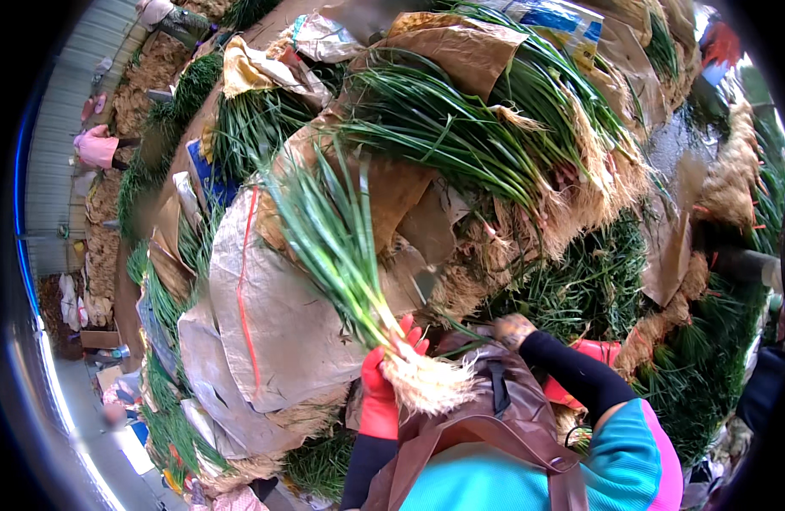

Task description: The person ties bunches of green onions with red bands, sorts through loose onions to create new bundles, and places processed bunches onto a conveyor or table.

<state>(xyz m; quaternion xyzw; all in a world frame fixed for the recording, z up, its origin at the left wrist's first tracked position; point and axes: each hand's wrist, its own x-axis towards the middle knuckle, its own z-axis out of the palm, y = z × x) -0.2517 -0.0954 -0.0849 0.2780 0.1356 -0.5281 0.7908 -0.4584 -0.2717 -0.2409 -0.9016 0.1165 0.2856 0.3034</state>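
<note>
My left hand [382, 379], in a red glove, is closed round the lower stems of a bunch of green onions [329, 247]. Its leaves point up and away to the left, and its pale, bushy roots [431, 381] hang out to the right over my apron [520, 392]. To the right, my right hand [513, 330], in a soiled, light patterned glove, is curled in and apart from the bunch. What its fingers hold, if anything, does not show. A few loose green leaves [461, 328] lie just left of it.
Ahead lies a large heap of green onions [461, 128], roots facing me, partly under brown paper [461, 51]. A pale sack sheet [282, 298] spreads at left. Cut leaves [580, 281] pile at right. Another person in pink [96, 146] is at far left.
</note>
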